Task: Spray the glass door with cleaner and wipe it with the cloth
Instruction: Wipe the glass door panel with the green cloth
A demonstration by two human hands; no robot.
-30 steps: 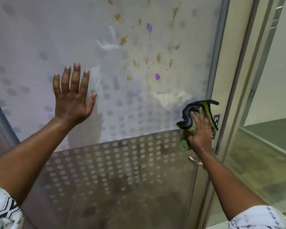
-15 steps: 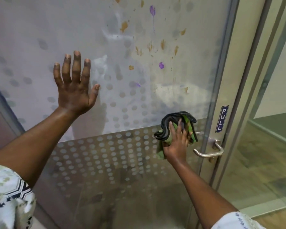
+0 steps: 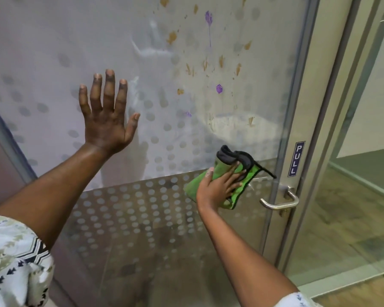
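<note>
The frosted glass door (image 3: 53,45) with a dotted pattern fills the view, marked with orange and purple smears in its upper middle. My left hand (image 3: 108,117) lies flat on the glass, fingers spread, holding nothing. My right hand (image 3: 220,187) presses a green cloth with black edging (image 3: 244,176) against the glass, just left of the door handle. No spray bottle is in view.
A metal lever handle (image 3: 279,201) juts out at the door's right edge, below a blue PULL sign (image 3: 296,158). The metal door frame (image 3: 319,107) runs down the right. Beyond it a glass panel (image 3: 364,196) shows a wooden floor.
My right hand slid the cloth from the door's right edge down and left, then back a little to the right. The left hand stayed flat on the glass.
</note>
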